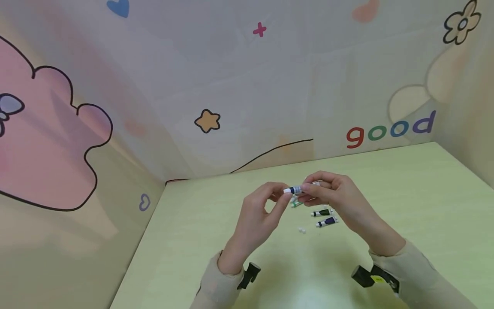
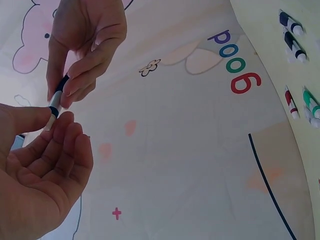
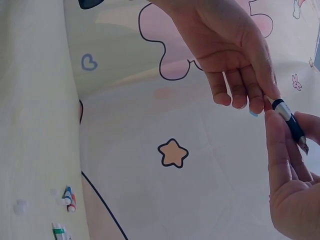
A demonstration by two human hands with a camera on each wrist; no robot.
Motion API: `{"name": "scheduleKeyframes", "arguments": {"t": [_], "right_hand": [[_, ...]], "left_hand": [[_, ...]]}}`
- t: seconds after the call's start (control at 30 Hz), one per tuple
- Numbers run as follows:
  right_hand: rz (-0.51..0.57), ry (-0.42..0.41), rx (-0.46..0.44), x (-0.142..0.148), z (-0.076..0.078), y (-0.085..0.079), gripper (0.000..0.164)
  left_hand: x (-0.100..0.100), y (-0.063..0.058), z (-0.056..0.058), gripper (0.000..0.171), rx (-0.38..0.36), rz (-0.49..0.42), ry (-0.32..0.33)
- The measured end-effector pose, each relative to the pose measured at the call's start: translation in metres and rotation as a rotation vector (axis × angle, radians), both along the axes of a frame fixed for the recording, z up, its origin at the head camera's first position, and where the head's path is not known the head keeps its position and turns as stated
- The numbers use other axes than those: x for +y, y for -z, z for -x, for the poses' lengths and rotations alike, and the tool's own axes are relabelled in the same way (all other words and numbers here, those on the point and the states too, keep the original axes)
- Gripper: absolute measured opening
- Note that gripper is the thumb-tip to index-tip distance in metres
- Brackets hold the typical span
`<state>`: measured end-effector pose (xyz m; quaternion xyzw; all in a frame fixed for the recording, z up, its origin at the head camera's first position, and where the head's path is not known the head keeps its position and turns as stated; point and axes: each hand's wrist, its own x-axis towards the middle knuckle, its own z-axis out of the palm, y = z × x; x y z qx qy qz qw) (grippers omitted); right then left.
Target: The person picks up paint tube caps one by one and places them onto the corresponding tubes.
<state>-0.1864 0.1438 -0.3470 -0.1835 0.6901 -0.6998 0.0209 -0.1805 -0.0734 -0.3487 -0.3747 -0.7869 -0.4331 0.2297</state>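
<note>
Between the two hands, raised above the table, is a small white paint tube [image 1: 296, 189] with a dark blue band and a white cap. My left hand [image 1: 256, 210] pinches the capped end between thumb and index finger. The tube's body is held by the fingers and thumb of my right hand [image 1: 345, 199], which hide part of it in the head view. In the right wrist view the tube's flat, crimped end [image 3: 304, 146] sticks out past the right fingers.
Below the hands, a black-labelled tube [image 1: 322, 213] and a purple-labelled tube [image 1: 327, 222] lie on the pale green table [image 1: 200, 240]. A red tube [image 2: 290, 102] and a green tube [image 2: 311, 102] lie farther along. Small white pieces [image 1: 302, 230] sit nearby. A printed cloth [image 1: 247, 86] stands behind.
</note>
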Motion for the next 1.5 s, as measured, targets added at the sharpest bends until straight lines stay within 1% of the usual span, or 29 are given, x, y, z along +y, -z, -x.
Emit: {"name": "scheduleKeyframes", "arguments": {"t": [0.07,0.17,0.27,0.33,0.4,0.47,0.53,0.6,0.73,0.9,1.03,1.23,1.33,1.5], "right_hand": [[-0.003,0.005,0.012,0.001,-0.001,0.000,0.012],[0.006,-0.005,0.023,0.001,-0.002,-0.001,0.011],[0.025,-0.023,0.027,0.001,-0.003,-0.002,0.010],[0.036,-0.029,0.030,0.001,-0.004,-0.003,0.010],[0.043,-0.033,0.036,0.001,-0.005,-0.003,0.010],[0.039,-0.037,0.042,0.000,-0.005,-0.003,0.010],[0.028,-0.041,0.050,-0.001,-0.005,-0.002,0.011],[0.007,-0.042,0.055,-0.002,-0.005,-0.002,0.013],[-0.024,-0.039,0.039,-0.003,-0.005,-0.002,0.018],[-0.041,-0.044,-0.011,-0.001,-0.003,-0.003,0.021],[-0.020,-0.056,-0.028,0.000,-0.002,-0.002,0.021],[0.000,-0.073,-0.043,0.000,-0.001,-0.001,0.019],[-0.001,-0.069,-0.046,0.000,-0.001,-0.001,0.018],[0.011,-0.074,-0.061,0.000,0.000,-0.001,0.017]], "left_hand": [[0.000,-0.001,0.001,0.016,-0.045,-0.007,0.008],[-0.003,-0.004,0.001,0.021,-0.161,-0.023,0.005],[-0.007,-0.008,0.001,0.024,-0.261,-0.032,-0.030],[-0.010,-0.009,0.002,0.024,-0.306,-0.028,-0.064],[-0.012,-0.010,0.002,0.023,-0.353,-0.026,-0.079],[-0.012,-0.009,0.002,0.026,-0.406,-0.019,-0.072],[-0.012,-0.009,0.001,0.028,-0.450,-0.012,-0.047],[-0.010,-0.008,0.000,0.030,-0.467,-0.013,-0.020],[-0.007,-0.007,-0.001,0.028,-0.445,-0.031,-0.002],[-0.004,-0.003,0.000,0.024,-0.382,-0.024,0.000],[-0.003,-0.001,-0.001,0.024,-0.305,-0.014,0.004],[-0.002,-0.002,-0.002,0.018,-0.167,0.010,0.022],[-0.002,-0.003,-0.002,0.014,-0.102,0.034,0.028],[-0.005,-0.004,-0.001,0.012,-0.018,0.091,0.022]]}}
